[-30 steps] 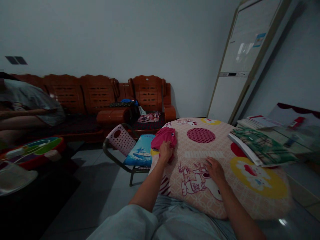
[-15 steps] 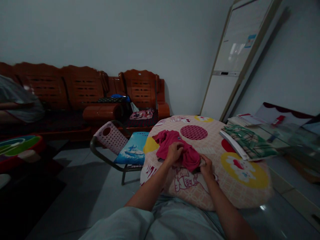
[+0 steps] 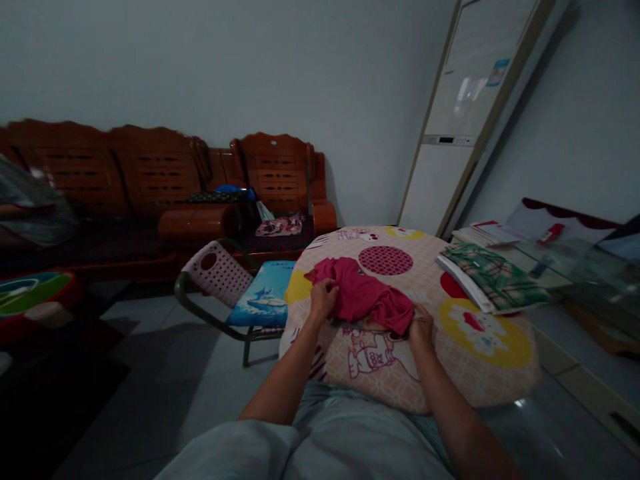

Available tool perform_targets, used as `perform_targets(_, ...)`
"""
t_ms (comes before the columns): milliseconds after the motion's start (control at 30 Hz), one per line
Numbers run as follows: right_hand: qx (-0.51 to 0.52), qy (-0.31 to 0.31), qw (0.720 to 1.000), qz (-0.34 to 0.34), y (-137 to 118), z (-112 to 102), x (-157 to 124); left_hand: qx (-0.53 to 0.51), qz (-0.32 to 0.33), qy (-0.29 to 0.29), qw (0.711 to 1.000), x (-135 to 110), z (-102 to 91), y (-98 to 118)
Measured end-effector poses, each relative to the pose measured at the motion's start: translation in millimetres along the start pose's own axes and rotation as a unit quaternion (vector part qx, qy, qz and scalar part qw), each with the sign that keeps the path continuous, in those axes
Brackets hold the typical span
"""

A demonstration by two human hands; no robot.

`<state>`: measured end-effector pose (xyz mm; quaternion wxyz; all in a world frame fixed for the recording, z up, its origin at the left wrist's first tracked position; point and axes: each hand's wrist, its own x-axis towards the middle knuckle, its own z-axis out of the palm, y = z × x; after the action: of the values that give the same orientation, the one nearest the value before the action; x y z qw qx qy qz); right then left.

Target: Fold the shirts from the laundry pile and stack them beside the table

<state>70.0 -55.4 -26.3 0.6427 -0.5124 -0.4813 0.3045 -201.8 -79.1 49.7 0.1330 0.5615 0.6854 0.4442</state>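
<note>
A crumpled dark-pink garment point(image 3: 363, 293), perhaps a shirt, lies on the round table's patterned cloth point(image 3: 395, 380). My left hand point(image 3: 324, 298) pinches its left edge with fingers curled. At the garment's right end, my right hand point(image 3: 421, 325) grips the fabric, its fingers partly hidden behind the bunched cloth. A brownish patch of material peeks out under the garment's near edge, between the two hands; I cannot make out what it is.
Right on the table lies a green plaid-covered book point(image 3: 495, 277). A folding chair point(image 3: 220, 277) with a blue cushion point(image 3: 265, 293) stands left. Behind are a wooden sofa point(image 3: 275, 173) and a tall air conditioner point(image 3: 445, 167). A person point(image 3: 30, 207) sits far left.
My left hand has moved left from the garment's middle to its left edge. My right hand has shifted slightly right, and the garment is now stretched wider between them.
</note>
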Motion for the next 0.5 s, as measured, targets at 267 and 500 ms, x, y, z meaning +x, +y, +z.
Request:
perform_targets(267,-0.045,-0.009,0.997,-0.066,-29,-9,-5,-0.078,0.132,-0.093,0.984,-9,19.3,48)
perform_targets(500,-0.206,-0.157,0.945,-0.198,-22,17,-11,-0.159,0.252,-0.298,0.907,-42,47.3,82)
